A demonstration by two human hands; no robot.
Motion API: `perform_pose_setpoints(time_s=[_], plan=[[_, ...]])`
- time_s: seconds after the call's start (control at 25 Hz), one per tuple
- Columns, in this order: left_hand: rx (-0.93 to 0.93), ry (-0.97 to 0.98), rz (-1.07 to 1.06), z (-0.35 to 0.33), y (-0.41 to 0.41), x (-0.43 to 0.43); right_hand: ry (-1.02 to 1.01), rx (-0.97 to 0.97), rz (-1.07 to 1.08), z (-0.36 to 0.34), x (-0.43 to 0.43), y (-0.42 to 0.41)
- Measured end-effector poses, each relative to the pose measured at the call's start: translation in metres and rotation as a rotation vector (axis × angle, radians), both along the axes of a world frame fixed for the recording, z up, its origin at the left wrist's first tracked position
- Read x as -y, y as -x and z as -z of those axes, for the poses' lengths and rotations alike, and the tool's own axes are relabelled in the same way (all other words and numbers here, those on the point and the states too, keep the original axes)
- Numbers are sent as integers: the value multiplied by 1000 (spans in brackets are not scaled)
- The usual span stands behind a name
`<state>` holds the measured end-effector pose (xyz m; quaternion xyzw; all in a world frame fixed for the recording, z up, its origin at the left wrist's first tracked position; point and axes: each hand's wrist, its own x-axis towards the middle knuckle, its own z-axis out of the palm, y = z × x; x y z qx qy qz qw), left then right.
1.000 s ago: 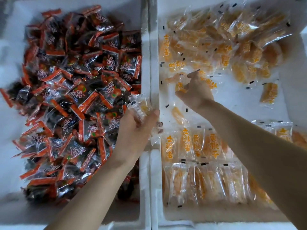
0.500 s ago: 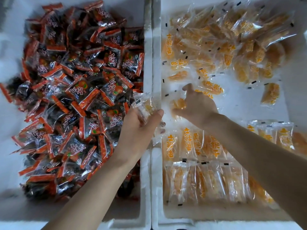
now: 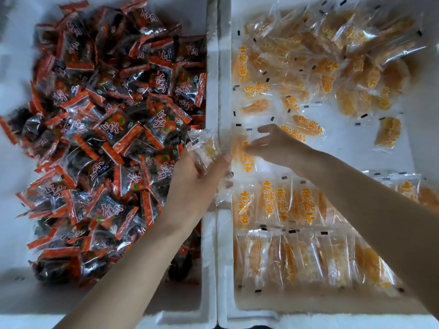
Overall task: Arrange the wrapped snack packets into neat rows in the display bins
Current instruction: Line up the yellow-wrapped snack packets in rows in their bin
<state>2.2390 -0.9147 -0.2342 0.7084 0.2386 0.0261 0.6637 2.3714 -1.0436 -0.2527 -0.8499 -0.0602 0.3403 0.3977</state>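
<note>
An orange-printed packet (image 3: 245, 160) lies by the left wall of the right bin (image 3: 224, 67), just beyond the neat rows (image 3: 285, 205). The right hand (image 3: 282, 148) rests nearly straight fingers on it, thumb spread wide (blur hides any pinch). The left hand (image 3: 197, 181) grips a few clear packets (image 3: 205, 150) over the divide, beside the left bin's (image 3: 47, 298) dark red heap (image 3: 107, 138).

Shop, bulk snack display: two white foam bins side by side. The left bin (image 3: 212, 67) is heaped with red-and-black wrapped packets (image 3: 107, 129); the right bin (image 3: 225, 67) holds clear orange packets (image 3: 332, 55), some in rows (image 3: 297, 257).
</note>
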Motion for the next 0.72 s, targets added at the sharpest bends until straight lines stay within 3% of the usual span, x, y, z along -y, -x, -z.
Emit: perform_pose_setpoints(time_s=[0.2, 0.48, 0.72], plan=[[-14, -2, 20, 4, -3, 2, 29, 224, -147, 11, -9, -5], [5, 11, 41, 5, -3, 2, 173, 334, -320, 6, -1, 4], [-15, 5, 20, 5, -3, 1, 51, 335, -96, -1, 7, -3]])
